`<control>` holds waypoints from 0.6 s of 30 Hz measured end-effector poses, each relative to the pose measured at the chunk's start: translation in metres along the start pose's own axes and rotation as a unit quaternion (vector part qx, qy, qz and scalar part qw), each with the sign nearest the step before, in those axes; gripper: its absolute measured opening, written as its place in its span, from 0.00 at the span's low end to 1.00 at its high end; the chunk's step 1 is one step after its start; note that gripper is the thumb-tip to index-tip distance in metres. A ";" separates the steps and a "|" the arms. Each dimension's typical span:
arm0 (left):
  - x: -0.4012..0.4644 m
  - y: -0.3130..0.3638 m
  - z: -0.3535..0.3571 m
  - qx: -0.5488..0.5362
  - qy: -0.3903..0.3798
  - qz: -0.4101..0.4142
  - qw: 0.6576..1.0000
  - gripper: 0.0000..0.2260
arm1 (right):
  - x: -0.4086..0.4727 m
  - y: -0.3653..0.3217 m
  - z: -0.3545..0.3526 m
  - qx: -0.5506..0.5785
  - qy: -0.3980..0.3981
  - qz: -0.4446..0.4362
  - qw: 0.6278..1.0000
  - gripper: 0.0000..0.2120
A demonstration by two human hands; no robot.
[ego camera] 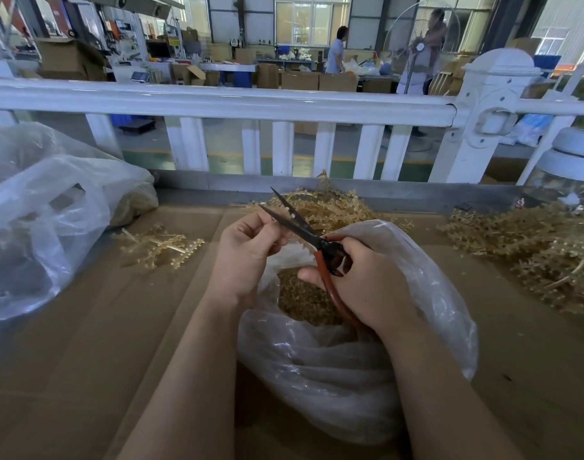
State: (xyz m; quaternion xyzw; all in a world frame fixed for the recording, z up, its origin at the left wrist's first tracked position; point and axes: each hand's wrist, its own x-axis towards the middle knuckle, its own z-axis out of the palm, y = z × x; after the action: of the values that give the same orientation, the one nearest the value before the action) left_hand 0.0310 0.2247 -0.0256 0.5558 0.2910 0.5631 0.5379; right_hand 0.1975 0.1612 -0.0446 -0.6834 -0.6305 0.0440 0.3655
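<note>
While the right hand (367, 280) wraps its fingers round the red handles, the scissors (305, 234) hang over the mouth of a clear plastic bag (350, 376) in the middle of the counter (85, 343). Their long axis runs on a slant from the handles, low and near the person's body, up and away to the left. Both dark blades point toward the white railing (217, 101) at the far edge, and they stand apart in a narrow V with a small pale bit (292, 214) showing between them. Just left of the blades the left hand (247, 254) is curled, thumb and forefinger drawn together against the lower blade; whether they pinch anything is too small to tell. Inside the bag lies a heap of small tan pieces (304, 300), directly below the handles. Tan plastic sprigs (337, 207) are piled behind the scissors' tips, a bigger heap (533, 250) lies off to the right, and one loose sprig (161, 245) lies to the left, beside a second, larger bag (51, 220)
</note>
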 end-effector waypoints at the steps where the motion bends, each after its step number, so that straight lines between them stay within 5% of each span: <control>1: 0.000 0.000 0.001 -0.002 -0.011 -0.004 1.000 0.13 | 0.000 0.000 0.000 0.000 0.005 -0.005 1.000 0.42; 18: -0.002 0.002 0.004 -0.028 -0.092 -0.016 0.995 0.14 | 0.001 0.000 0.002 -0.018 0.055 -0.033 0.998 0.43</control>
State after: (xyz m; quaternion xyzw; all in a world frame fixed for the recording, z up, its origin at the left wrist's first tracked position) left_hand 0.0336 0.2217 -0.0239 0.5849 0.2335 0.5091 0.5867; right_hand 0.1962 0.1626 -0.0457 -0.6702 -0.6320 -0.0173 0.3887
